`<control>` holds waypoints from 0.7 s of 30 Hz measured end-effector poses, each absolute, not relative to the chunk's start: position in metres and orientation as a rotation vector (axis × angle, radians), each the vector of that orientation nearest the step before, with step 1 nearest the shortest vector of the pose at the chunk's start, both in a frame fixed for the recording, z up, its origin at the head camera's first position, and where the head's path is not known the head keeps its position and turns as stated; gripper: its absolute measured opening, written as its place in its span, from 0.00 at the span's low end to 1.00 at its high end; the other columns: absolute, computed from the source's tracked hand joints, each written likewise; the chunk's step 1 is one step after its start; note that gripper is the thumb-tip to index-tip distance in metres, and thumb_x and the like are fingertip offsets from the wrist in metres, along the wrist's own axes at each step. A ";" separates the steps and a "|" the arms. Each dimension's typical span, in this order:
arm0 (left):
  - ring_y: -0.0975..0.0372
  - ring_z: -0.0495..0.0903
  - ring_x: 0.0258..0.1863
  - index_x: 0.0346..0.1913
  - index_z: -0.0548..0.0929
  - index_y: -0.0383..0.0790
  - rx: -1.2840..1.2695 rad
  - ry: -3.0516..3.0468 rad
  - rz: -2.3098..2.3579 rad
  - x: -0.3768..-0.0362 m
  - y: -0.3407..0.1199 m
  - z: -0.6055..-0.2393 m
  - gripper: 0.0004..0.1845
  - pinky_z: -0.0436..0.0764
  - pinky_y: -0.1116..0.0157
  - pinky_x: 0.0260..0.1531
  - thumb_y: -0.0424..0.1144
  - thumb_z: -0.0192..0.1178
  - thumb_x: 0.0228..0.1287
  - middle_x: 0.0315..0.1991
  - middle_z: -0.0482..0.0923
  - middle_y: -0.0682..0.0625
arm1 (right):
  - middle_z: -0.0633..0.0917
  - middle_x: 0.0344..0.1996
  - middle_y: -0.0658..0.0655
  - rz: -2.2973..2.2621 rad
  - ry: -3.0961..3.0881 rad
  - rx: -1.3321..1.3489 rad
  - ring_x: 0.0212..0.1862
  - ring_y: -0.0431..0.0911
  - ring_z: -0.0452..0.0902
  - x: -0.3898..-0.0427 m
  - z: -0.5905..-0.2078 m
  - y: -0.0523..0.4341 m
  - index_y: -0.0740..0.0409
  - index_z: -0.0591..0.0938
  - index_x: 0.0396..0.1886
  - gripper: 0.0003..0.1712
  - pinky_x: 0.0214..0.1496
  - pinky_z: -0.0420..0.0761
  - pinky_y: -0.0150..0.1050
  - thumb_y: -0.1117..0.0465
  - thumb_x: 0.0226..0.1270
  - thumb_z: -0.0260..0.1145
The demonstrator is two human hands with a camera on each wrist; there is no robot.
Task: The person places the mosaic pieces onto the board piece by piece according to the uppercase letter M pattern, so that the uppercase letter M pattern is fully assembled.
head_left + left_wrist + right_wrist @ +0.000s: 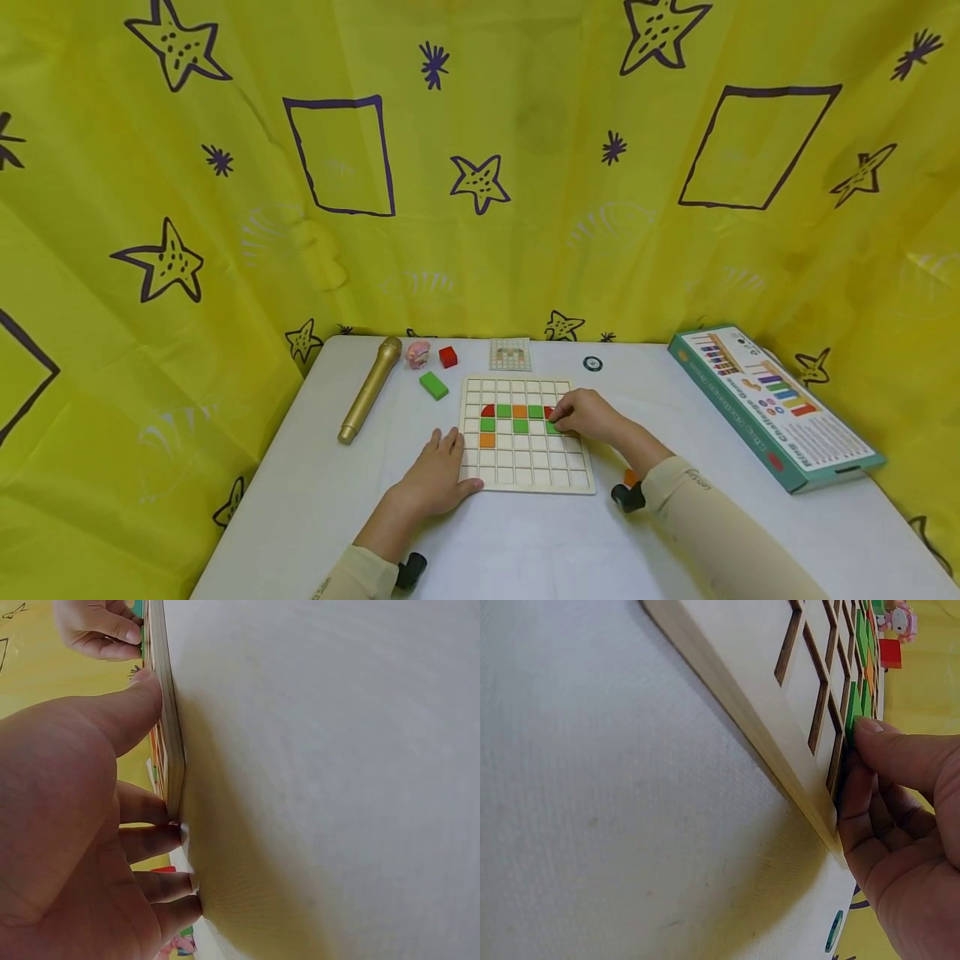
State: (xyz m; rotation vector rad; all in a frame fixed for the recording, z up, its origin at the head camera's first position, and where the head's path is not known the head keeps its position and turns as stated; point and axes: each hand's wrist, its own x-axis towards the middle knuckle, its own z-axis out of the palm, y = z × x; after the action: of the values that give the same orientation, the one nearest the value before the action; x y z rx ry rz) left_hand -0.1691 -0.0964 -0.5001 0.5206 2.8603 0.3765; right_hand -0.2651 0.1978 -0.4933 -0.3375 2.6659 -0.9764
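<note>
A pale wooden grid board (528,487) lies on the white table with red, green and orange tiles set in some of its squares. My right hand (587,415) is over the board's right side, thumb and fingers pinching a green tile (552,427) at a square below a red tile. In the right wrist view the thumb of the right hand (911,825) touches green; the fingertips are partly hidden. My left hand (433,479) rests at the board's left edge with fingers extended, the thumb on its near corner. In the left wrist view the left hand (82,810) spans the board's edge (174,742).
Left of the board lie a gold microphone (370,390), a pink figurine (417,355), a red block (447,357) and a green block (433,386). A pattern card (510,355) and a dark ring (592,363) are behind it. A game box (780,408) stands right; an orange piece (630,477) is near the right wrist.
</note>
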 end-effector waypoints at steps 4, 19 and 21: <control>0.36 0.53 0.75 0.74 0.62 0.24 0.535 2.872 0.358 -0.170 -0.097 -0.504 0.47 0.60 0.46 0.71 0.60 0.61 0.67 0.75 0.59 0.34 | 0.83 0.37 0.51 -0.996 2.665 -0.299 0.40 0.47 0.74 -0.264 -0.493 0.197 0.58 0.90 0.34 0.02 0.39 0.78 0.36 0.68 0.63 0.73; 0.37 0.52 0.75 0.74 0.61 0.25 0.524 2.867 0.369 -0.172 -0.097 -0.507 0.48 0.59 0.47 0.72 0.60 0.61 0.68 0.76 0.57 0.34 | 0.85 0.39 0.49 -1.001 2.703 -0.325 0.44 0.48 0.75 -0.254 -0.492 0.199 0.52 0.89 0.33 0.06 0.51 0.79 0.45 0.68 0.64 0.72; 0.36 0.52 0.75 0.74 0.61 0.25 0.524 2.864 0.372 -0.172 -0.097 -0.507 0.48 0.58 0.47 0.72 0.60 0.60 0.68 0.76 0.57 0.34 | 0.85 0.38 0.49 -1.033 2.694 -0.314 0.43 0.48 0.74 -0.253 -0.491 0.201 0.52 0.89 0.33 0.06 0.49 0.79 0.42 0.68 0.64 0.72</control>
State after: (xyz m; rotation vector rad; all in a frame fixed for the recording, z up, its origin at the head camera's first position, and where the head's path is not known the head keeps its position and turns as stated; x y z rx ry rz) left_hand -0.1724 -0.0973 -0.5071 0.5244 2.8638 0.3725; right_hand -0.2528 0.2006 -0.4912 -0.3138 2.6943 -1.0334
